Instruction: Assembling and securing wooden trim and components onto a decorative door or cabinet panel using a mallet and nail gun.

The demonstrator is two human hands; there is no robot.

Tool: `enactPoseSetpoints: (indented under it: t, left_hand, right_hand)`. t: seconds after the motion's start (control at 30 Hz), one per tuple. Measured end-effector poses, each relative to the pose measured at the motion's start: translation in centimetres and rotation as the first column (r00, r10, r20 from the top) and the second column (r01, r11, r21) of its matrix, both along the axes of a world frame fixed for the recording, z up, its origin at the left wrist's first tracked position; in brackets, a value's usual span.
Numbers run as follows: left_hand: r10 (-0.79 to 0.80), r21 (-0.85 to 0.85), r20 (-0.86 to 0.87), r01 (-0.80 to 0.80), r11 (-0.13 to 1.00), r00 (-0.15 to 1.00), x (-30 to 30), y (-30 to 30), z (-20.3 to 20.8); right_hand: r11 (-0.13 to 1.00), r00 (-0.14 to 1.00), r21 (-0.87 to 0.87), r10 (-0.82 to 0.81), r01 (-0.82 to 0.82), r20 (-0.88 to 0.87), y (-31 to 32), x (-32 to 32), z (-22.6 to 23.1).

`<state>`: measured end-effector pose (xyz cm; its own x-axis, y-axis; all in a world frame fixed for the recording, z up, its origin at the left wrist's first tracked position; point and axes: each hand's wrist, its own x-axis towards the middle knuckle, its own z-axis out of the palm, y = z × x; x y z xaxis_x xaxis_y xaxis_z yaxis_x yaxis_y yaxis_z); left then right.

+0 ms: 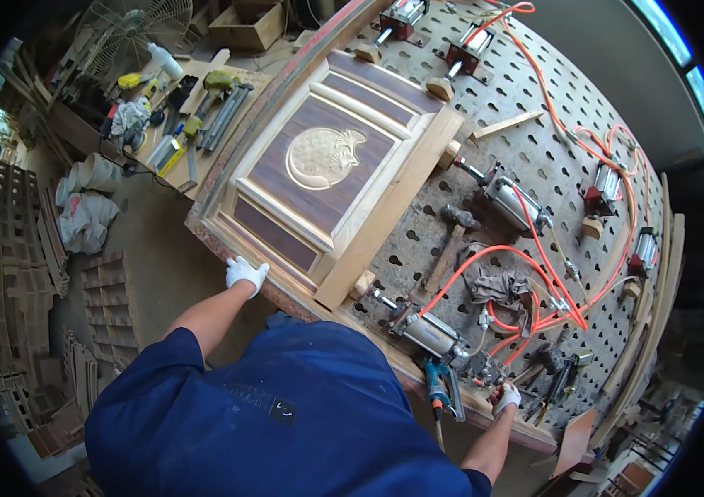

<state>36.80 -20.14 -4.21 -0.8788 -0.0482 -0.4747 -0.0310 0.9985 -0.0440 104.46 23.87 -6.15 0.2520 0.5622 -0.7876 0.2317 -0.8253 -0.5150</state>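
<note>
while our white-gloved left grip (246, 275) sits spread, our right one (505, 398) unclear, we should keep the carved brown wooden panel (325, 162) square.

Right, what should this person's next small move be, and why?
Perhaps check with the left hand that the door panel lies snug: that hand is at the table edge beside it, the right hand is by the hose fittings, and two cylinders point wooden blocks at the board along the panel's side.

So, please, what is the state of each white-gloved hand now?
Left white-gloved hand: open, at the worn reddish table edge, holding nothing visible.
Right white-gloved hand: curled, near grey metal fittings; whether it grips anything cannot be told.
</note>
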Motion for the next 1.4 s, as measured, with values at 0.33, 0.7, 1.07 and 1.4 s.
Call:
enactPoseSetpoints:
  t: [0.33,0.7,1.07,1.4]
  left_hand:
    - [-0.067,-0.010,-0.110,0.066,0.998,0.992,1.3,-0.6,-0.1]
    - [-0.127,-0.039,0.022,0.128,0.991,0.992,0.7,-2.1,0.8]
    - [-0.208,0.342,-0.056,0.214,0.915,0.977,0.3,-6.8,1.1]
    - [-0.220,0.585,-0.074,0.221,0.781,0.973,-4.5,-10.1,1.4]
  right_hand:
    - [0.603,0.728,0.440,0.654,-0.665,0.203,5.0,-22.9,7.5]
    - [0.585,0.387,0.026,0.502,-0.810,0.773,2.7,-48.2,-6.5]
    - [0.794,0.788,-0.063,0.585,-0.605,-0.191,-3.4,-42.5,2.9]
    - [0.698,0.707,-0.133,0.706,-0.704,-0.038,-10.5,-47.4,5.5]
